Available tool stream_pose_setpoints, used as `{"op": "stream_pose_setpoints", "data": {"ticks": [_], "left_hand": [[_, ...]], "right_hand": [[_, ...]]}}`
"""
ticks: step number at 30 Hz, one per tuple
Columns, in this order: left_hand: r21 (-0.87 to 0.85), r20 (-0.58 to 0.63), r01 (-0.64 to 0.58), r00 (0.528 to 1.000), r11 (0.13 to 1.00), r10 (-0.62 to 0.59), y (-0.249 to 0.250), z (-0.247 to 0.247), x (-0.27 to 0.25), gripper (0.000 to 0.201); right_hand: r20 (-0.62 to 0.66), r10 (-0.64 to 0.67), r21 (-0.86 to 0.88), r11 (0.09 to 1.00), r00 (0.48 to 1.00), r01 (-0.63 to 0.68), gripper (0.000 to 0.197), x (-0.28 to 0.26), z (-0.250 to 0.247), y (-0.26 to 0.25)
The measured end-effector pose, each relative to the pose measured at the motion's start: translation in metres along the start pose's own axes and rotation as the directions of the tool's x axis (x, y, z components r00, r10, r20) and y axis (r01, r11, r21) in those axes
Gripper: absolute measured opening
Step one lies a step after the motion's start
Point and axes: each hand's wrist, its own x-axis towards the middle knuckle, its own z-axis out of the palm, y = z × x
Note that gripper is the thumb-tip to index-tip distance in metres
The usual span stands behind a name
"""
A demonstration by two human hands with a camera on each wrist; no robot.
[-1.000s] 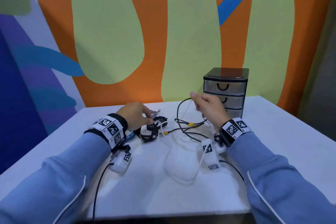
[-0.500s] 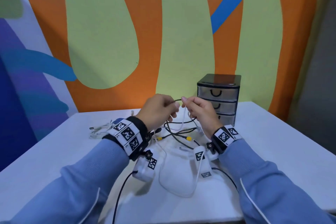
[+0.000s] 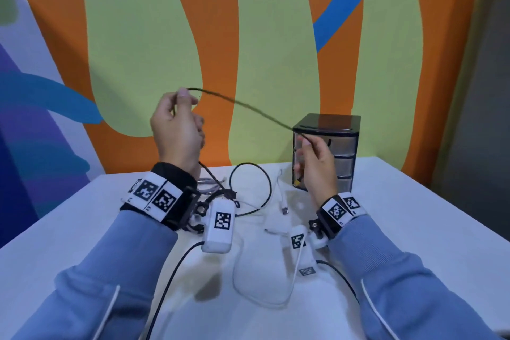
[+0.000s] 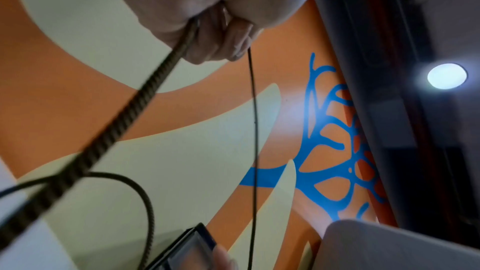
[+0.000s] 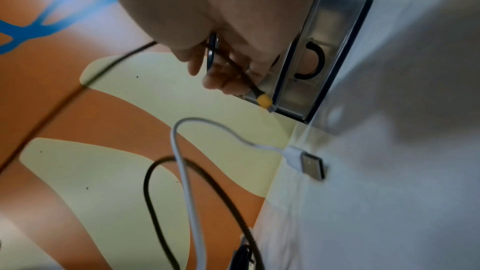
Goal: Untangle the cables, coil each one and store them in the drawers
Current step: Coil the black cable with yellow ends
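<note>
A black braided cable (image 3: 248,106) is stretched in the air between both hands. My left hand (image 3: 176,124) is raised high and pinches it (image 4: 145,98) at the top. My right hand (image 3: 314,165) grips its other end in front of the drawer unit (image 3: 342,146), the yellow-tipped plug (image 5: 264,100) sticking out below the fingers. The cable's slack runs down to a black loop (image 3: 265,190) on the table. A white USB cable (image 3: 283,199) lies beside it, its plug (image 5: 309,163) flat on the table.
The small three-drawer unit (image 5: 322,52) stands at the back right, drawers closed. A grey cable bundle (image 3: 209,183) lies behind my left wrist. A white cable loop (image 3: 262,281) lies near the front edge of the white table (image 3: 414,229). The painted wall stands close behind.
Both hands were close together above the tangle. Now the left hand has risen up and left, the right moved right toward the drawers, pulling the black cable taut between them.
</note>
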Motion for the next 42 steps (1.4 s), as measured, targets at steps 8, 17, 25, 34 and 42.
{"op": "stream_pose_setpoints", "data": {"ticks": [8, 17, 25, 34, 42], "left_hand": [[0.398, 0.195, 0.080, 0.966, 0.914, -0.170, -0.043, -0.005, 0.008, 0.029], [0.277, 0.317, 0.049, 0.938, 0.960, -0.140, -0.058, -0.004, 0.000, 0.031], [0.658, 0.382, -0.259, 0.924, 0.707, -0.017, -0.064, -0.008, -0.007, 0.040], [0.769, 0.564, -0.391, 0.788, 0.505, -0.249, -0.059, -0.002, -0.024, 0.040], [0.588, 0.808, -0.586, 0.455, 0.558, -0.374, -0.040, 0.015, -0.053, 0.033]], "right_hand": [[0.185, 0.133, 0.079, 0.986, 0.974, -0.149, 0.013, -0.005, 0.001, -0.008], [0.166, 0.085, 0.294, 0.947, 0.982, -0.132, 0.034, -0.008, -0.001, -0.019], [0.529, 0.056, 0.245, 0.945, 0.847, -0.215, 0.014, -0.020, 0.000, -0.042], [0.438, 0.029, 0.465, 0.848, 0.898, -0.254, 0.042, -0.013, 0.000, -0.048], [0.297, -0.046, 0.484, 0.868, 0.954, -0.109, 0.030, -0.017, 0.011, -0.045]]}}
